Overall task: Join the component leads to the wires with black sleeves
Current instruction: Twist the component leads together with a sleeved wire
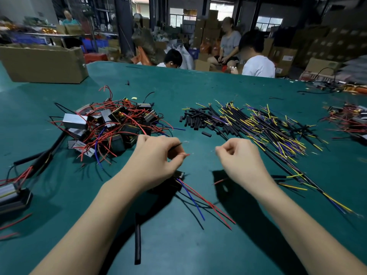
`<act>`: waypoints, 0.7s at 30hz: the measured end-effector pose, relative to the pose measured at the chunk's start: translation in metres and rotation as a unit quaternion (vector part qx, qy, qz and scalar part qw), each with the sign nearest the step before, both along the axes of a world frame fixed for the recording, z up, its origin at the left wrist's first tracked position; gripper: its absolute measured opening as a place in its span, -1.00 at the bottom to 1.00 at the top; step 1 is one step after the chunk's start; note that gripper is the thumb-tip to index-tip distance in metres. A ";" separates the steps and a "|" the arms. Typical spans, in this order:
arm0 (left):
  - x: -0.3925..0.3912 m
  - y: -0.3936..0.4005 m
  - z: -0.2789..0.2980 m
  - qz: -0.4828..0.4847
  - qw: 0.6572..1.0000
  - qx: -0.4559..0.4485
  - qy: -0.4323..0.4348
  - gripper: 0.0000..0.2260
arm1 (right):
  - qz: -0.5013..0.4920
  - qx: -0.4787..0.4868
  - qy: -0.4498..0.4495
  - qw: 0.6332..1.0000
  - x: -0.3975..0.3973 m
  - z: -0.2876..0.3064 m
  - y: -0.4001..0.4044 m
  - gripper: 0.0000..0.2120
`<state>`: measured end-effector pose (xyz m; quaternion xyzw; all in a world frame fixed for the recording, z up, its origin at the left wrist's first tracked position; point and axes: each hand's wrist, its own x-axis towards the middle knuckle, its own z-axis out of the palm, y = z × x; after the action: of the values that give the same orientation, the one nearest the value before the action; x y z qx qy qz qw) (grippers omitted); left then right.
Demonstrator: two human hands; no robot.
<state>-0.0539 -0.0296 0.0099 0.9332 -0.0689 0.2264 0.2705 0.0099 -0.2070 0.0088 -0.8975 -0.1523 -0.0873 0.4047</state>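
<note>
Left hand (156,155) pinches red lead (186,154) and black lead (175,146); right hand (236,155) curls, contents unclear. Fine strands could fray, spoiling the joint.

Your left hand (156,155) and right hand (238,155) are bare — no gloves, rings or watch — and both forearms show uncovered right down to the frame's lower edge, no sleeve visible.

- We're seeing a teal-green table (198,92).
- Component pile (111,126) is showing black and silver-grey blocks with red leads, a few blue.
- Wire bundle (268,130) is showing black, yellow and purple.
- Short sleeves (193,120) are looking black.
- Cardboard box (43,63) is looking brown.
</note>
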 end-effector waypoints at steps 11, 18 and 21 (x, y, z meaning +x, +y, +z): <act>-0.001 -0.008 -0.001 -0.053 0.994 -0.093 0.021 -0.85 | 0.122 0.193 -0.010 0.974 -0.021 -0.003 0.024 -0.84; -0.002 -0.007 0.000 -0.077 0.989 -0.129 0.000 -0.91 | 0.139 0.262 0.042 0.954 -0.025 -0.003 0.021 -0.87; 0.000 -0.008 -0.002 -0.073 0.988 -0.135 -0.009 -0.91 | 0.141 0.285 0.066 0.946 -0.025 -0.003 0.020 -0.87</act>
<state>-0.0536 -0.0376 0.0076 0.8786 -0.1085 0.2214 0.4089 -0.0151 -0.1870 0.0057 -0.7177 -0.2195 -0.0097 0.6608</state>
